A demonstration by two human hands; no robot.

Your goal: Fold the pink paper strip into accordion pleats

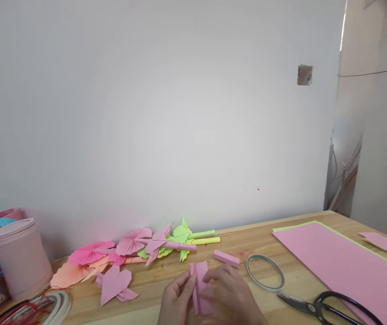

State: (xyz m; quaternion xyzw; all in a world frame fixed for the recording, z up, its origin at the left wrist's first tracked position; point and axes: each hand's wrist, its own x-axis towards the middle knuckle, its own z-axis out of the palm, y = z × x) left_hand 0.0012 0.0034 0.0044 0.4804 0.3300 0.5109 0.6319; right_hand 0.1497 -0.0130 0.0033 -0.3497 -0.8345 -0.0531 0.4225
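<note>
A pink strip of paper point(204, 289) with lengthwise folds stands near the front edge of the table. My left hand point(177, 300) pinches its folded left edge between thumb and fingers. Over the strip's right side is my right hand point(230, 293), its fingers bent and apart, slightly blurred; the fingertips are at the paper, and whether they press on it is unclear. Just behind that hand lies a small folded pink paper piece point(226, 258). A roll of narrow tape point(265, 272) lies to the right, with black-handled scissors point(311, 308) in front of it.
Pink sheets point(345, 271) over a green one cover the table's right side. Several paper fans and stems point(134, 241) lie along the wall. A pink paper heart point(115, 285) is at left, near a pink canister point(20, 259) and coiled white cord point(58, 307).
</note>
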